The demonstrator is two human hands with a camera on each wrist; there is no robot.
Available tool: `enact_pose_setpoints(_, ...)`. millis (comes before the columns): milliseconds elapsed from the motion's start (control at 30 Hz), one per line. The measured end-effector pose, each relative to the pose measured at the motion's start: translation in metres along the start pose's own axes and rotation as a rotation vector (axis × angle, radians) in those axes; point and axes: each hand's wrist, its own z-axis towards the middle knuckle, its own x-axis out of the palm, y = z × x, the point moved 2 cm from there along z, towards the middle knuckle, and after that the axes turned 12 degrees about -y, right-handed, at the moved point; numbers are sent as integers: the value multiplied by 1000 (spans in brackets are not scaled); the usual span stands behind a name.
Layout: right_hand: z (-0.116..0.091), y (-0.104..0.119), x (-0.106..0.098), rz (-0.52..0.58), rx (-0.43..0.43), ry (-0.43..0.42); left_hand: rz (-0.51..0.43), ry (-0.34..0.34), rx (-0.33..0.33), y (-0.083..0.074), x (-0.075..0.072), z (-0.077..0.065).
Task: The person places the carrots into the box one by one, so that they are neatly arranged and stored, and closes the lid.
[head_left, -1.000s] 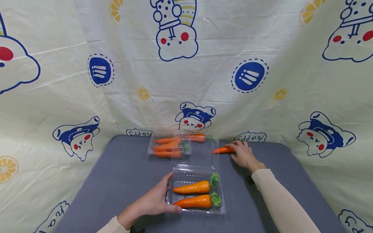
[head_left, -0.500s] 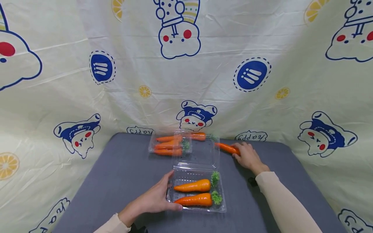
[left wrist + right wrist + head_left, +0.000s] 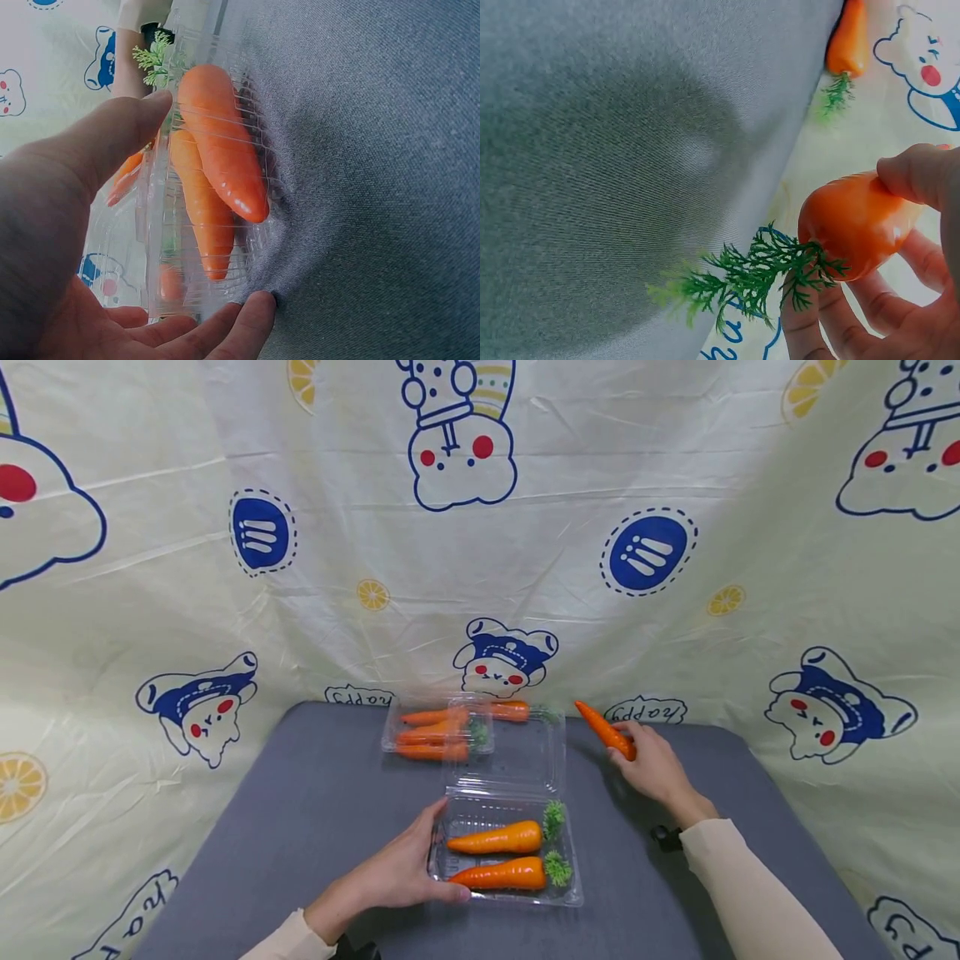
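Observation:
My right hand (image 3: 656, 767) pinches a carrot (image 3: 603, 729) near its thick end, raised off the table with the tip pointing up and away. Its green leaves (image 3: 757, 274) hang past the fingers in the right wrist view. At the near middle, my left hand (image 3: 397, 868) grips the left end of a clear plastic clamshell box (image 3: 525, 901), thumb on the near rim and fingers along the side. Inside lie two carrots side by side, an upper one (image 3: 497, 838) and a nearer one (image 3: 504, 873), leaves to the right. The box's lid (image 3: 510, 768) is folded back.
Behind, a second clear box (image 3: 389, 740) holds several carrots, partly seen through the raised lid. Another carrot (image 3: 512, 711) lies at the table's back edge. The grey table (image 3: 315, 802) meets a printed cloth (image 3: 555, 560) at the back.
My right hand has lifted the carrot from the back right of the table and drawn it slightly right and nearer, tilting its tip upward. The left hand and box stay put.

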Motion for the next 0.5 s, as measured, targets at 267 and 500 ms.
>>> enact_pose_setpoints(267,-7,14,-12,65,29,-20,6,-9,11,-1,-1,2)
enact_pose_setpoints(500,-14,35,-21,136,44,-41,0,-9,7,1,0,1)
